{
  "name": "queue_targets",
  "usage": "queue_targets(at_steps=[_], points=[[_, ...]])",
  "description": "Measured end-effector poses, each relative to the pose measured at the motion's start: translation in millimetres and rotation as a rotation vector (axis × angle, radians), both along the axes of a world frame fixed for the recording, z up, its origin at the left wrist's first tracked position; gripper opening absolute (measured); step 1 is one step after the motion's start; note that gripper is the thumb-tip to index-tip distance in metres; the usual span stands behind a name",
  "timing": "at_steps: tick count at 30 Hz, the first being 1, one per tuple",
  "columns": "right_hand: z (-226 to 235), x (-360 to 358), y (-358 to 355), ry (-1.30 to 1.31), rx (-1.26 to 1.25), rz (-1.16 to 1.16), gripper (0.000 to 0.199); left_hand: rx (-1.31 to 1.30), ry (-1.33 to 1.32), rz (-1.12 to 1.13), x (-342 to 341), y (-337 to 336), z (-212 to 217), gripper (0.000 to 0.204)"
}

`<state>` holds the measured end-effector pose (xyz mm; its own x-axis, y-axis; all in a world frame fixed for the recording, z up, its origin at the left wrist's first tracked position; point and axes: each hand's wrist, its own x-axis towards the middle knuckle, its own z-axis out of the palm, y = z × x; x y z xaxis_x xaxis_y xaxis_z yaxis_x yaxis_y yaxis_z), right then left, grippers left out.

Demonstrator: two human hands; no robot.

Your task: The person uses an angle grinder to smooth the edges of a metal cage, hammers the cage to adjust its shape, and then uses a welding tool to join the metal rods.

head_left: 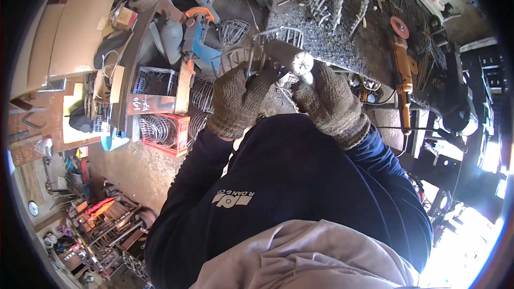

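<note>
My left hand (235, 101), in a grey-brown knitted glove, is closed on a frame of bent metal wire (231, 57) in front of my chest. Just past the gloves lies a dark cylinder (282, 52) with a bright, grooved round end facing right. My right hand (333, 104), gloved the same way, is curled beside that end. A small shiny piece (307, 78) shows at its fingertips, too glary to name. More bent wire (289, 36) stands behind the cylinder, at the bench edge; whether it belongs to the same frame cannot be told.
On the dark, gritty workbench (297, 16) are rows of small metal pieces (337, 5) and a yellow angle grinder (401, 66). A blue machine (201, 42) stands left, near a red crate (182, 133) of wire rings. Cardboard boxes (80, 32) are farther left.
</note>
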<state>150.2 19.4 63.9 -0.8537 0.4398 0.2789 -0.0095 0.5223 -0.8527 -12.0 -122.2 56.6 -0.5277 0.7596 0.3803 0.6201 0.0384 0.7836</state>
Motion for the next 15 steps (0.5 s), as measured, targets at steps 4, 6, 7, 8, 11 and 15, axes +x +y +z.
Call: queue_targets(at_steps=[4,6,7,8,11,15], points=[[16.9,-17.1,-12.4,-0.049,-0.325,0.057,0.042,-0.061,0.037,0.024,-29.2,-20.8,-4.0,0.025],[19.4,-24.4,-30.8,0.234,-0.551,-0.001,0.041,-0.052,-0.068,0.067,-39.7,-26.5,-1.5,0.025],[20.5,-26.7,-36.4,0.264,-0.523,-0.010,0.043,-0.087,-0.074,0.055,-45.2,-31.1,-0.8,0.025],[21.7,-29.3,-41.6,0.293,-0.495,-0.018,0.045,-0.122,-0.080,0.042,-51.1,-36.0,-0.1,0.025],[34.9,-49.3,-57.1,-0.026,-0.239,0.018,0.037,-0.067,-0.112,0.028,-63.6,-38.2,-2.1,0.025],[19.7,-71.9,-61.7,0.127,0.098,-0.009,0.040,-0.204,-0.014,0.049,-82.9,-53.3,0.3,0.024]])
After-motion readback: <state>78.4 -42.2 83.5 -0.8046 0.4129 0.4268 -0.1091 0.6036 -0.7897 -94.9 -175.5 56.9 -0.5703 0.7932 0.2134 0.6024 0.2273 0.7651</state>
